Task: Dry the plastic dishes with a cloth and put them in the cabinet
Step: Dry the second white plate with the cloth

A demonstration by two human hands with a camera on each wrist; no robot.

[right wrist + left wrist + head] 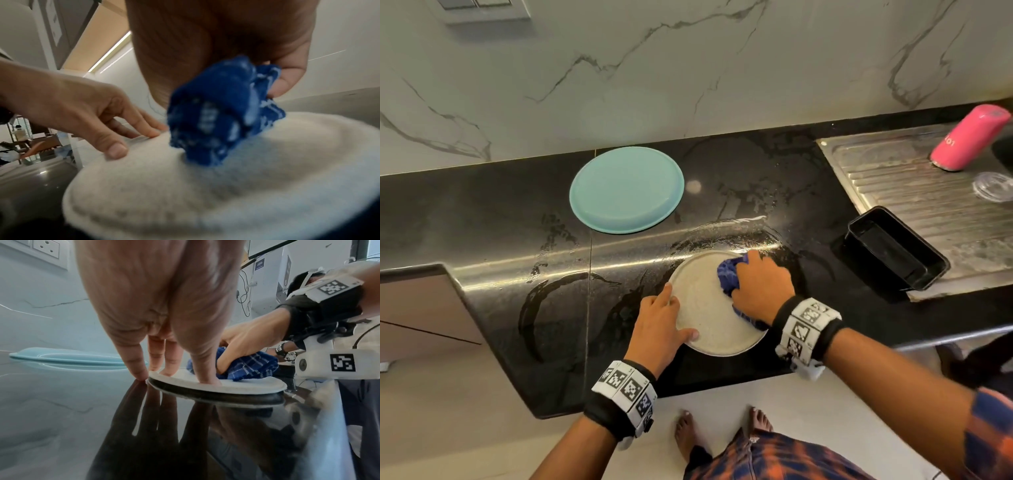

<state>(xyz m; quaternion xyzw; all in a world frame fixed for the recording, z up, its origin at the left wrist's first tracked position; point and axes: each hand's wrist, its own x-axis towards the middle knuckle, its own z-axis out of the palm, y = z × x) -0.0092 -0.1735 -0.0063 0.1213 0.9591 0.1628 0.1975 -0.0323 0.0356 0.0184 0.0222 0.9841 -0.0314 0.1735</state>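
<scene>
A speckled white plate (712, 322) lies flat on the black tabletop (493, 219), close to its front edge and just in front of the person; the right hand (763, 287) sits over the plate's right half with its fingers (287, 78) curled round a bunched blue checked cloth (729, 274), which is pressed down onto the plate's surface; the right wrist view shows the cloth (218, 116) wadded under the palm and touching the plate (205, 194), though that picture is blurred.

The left hand (657, 322) steadies the plate at its left rim; its fingers (205, 366) are fairly straight and spread, the thumb resting on the plate's near-left surface and the forefinger lying along the far-left rim; in the left wrist view one fingertip touches the tabletop (82, 402) just beside the plate (236, 386) while the others rest on it; this hand grips nothing.

A light blue plate (626, 190) lies on the tabletop behind and to the left of the white one, well apart from it and near the marble wall (688, 68); the tabletop between them shows wet streaks and ring marks.

To the right, a black rectangular tray (893, 253) sits at the edge of a steel draining board (914, 192); farther back on that board stand a pink bottle (969, 137) and a small clear lid (993, 186).
</scene>
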